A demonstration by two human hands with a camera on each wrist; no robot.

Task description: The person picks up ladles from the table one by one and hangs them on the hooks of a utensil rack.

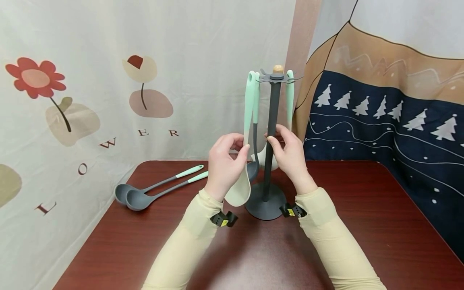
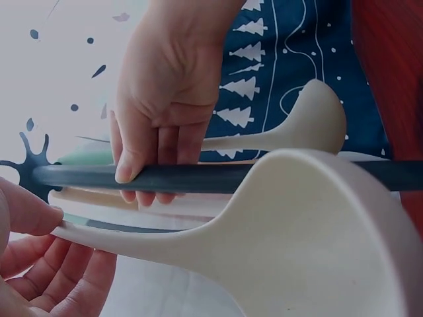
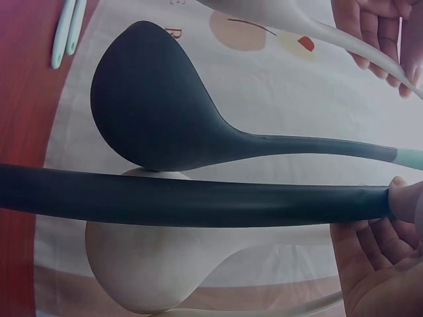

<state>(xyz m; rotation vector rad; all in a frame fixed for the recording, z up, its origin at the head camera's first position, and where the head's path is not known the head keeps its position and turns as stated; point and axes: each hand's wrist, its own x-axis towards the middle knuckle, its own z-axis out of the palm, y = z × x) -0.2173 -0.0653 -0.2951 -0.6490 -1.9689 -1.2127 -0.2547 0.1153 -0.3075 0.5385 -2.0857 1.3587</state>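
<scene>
Cream ladle (image 1: 238, 194): pinched in left hand (image 1: 226, 161), bowl down, left of post
Grey post (image 1: 274, 117): gripped by right hand (image 1: 291, 154)
Hooks (image 1: 268, 77): probably hanging-up or unhooking step, can't tell which
Handle top (image 1: 250, 78): next move likely wants steady post, careful guiding past hook
Grey ladles (image 1: 135, 200): two, left on table (image 1: 348, 225)

Pale yellow sleeves (image 1: 188, 243) reach black wrist units (image 1: 219, 219) (with yellow labels (image 1: 224, 222), apparently printed).

Curtained setting, exact kind unclear, flower-printed cloth (image 1: 203, 52), tree-patterned cloth (image 1: 395, 125), hung round a brown table (image 1: 362, 217)
</scene>
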